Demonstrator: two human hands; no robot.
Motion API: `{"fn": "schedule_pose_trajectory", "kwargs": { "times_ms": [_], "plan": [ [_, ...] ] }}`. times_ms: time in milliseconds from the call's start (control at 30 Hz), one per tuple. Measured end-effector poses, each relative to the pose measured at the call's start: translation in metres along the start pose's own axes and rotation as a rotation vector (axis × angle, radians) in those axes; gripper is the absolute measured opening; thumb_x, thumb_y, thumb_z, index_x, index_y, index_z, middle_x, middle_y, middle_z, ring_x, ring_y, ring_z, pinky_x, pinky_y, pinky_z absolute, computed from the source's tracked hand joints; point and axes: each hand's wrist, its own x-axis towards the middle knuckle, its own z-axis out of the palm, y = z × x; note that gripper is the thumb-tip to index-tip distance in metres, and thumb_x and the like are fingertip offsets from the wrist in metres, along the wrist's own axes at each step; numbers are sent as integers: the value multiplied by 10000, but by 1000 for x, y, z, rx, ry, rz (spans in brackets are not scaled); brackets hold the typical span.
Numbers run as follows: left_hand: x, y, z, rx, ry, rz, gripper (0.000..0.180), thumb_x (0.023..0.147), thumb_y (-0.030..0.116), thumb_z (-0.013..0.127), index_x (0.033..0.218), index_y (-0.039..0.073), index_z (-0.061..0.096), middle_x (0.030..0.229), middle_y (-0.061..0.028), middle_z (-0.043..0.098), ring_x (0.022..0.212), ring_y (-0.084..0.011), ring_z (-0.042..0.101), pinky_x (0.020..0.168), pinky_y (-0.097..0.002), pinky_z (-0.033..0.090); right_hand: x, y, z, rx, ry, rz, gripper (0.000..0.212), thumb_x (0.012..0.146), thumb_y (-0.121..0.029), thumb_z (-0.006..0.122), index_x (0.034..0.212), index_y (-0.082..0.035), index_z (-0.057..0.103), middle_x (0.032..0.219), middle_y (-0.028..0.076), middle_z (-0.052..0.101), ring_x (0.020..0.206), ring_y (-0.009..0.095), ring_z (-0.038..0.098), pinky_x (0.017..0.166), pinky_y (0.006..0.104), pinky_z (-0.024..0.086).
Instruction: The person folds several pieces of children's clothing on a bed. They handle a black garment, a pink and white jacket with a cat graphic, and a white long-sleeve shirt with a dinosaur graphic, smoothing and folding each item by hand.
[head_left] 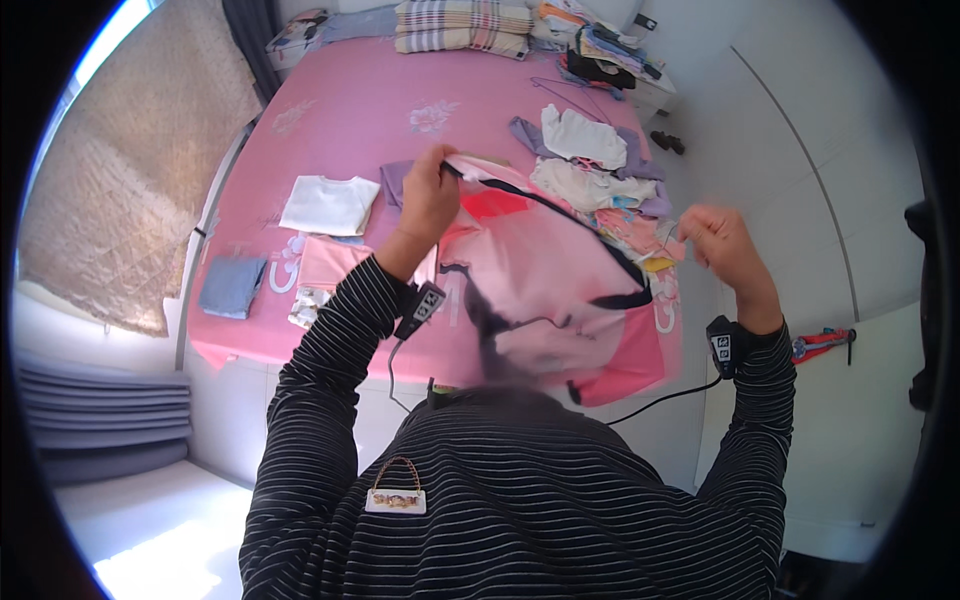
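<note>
A pink garment (560, 250) with dark trim hangs spread out above the bed's near edge, its lower part smeared by motion. My left hand (432, 190) is closed on its upper left edge. Off to the right, my right hand (715, 238) is raised with its fingers curled together, apart from the garment's dark right edge. A thin pale line shows by its fingertips, but what it holds, if anything, I cannot make out. Just beyond and left of that hand lie loose clothes, among them a white top (583, 138) and a cream garment (585, 185).
Left on the pink bedsheet (350, 90) lie a folded white shirt (330, 204), a folded pink piece (330, 262) and folded blue-grey cloth (233, 286). A plaid folded blanket (463, 25) and a clothes pile (605, 55) stand at the far end. Wires run from both wrist devices.
</note>
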Motion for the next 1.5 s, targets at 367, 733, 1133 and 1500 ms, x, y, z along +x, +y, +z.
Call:
{"fn": "schedule_pose_trajectory", "kwargs": {
  "times_ms": [367,733,1133,1500],
  "plan": [
    [-2,-12,-42,8,-286,-330,157,807,40,492,943,-19,545,749,-56,561,698,-112,508,620,-253,421,20,79,-56,695,568,-190,198,896,-176,475,766,-32,515,580,-29,341,509,59,318,498,229,287],
    [-30,50,4,-622,-426,-779,212,879,146,494,987,-23,561,799,23,544,698,-32,479,578,-180,395,66,99,17,613,982,-289,154,899,-132,438,824,-17,509,597,-27,355,484,68,299,516,245,371],
    [-46,60,-31,-148,-340,-550,197,882,126,479,936,-42,566,699,42,485,679,-28,426,590,-199,388,117,226,28,1012,594,463,202,859,-215,479,825,-18,509,657,31,464,585,146,454,523,304,433],
    [-51,72,-47,-99,-249,-528,249,884,110,489,1070,-48,539,826,12,565,771,-45,481,670,-195,409,130,248,160,185,-271,10,463,678,-233,695,1034,-22,487,726,31,532,676,128,539,593,256,453]
  ]
}}
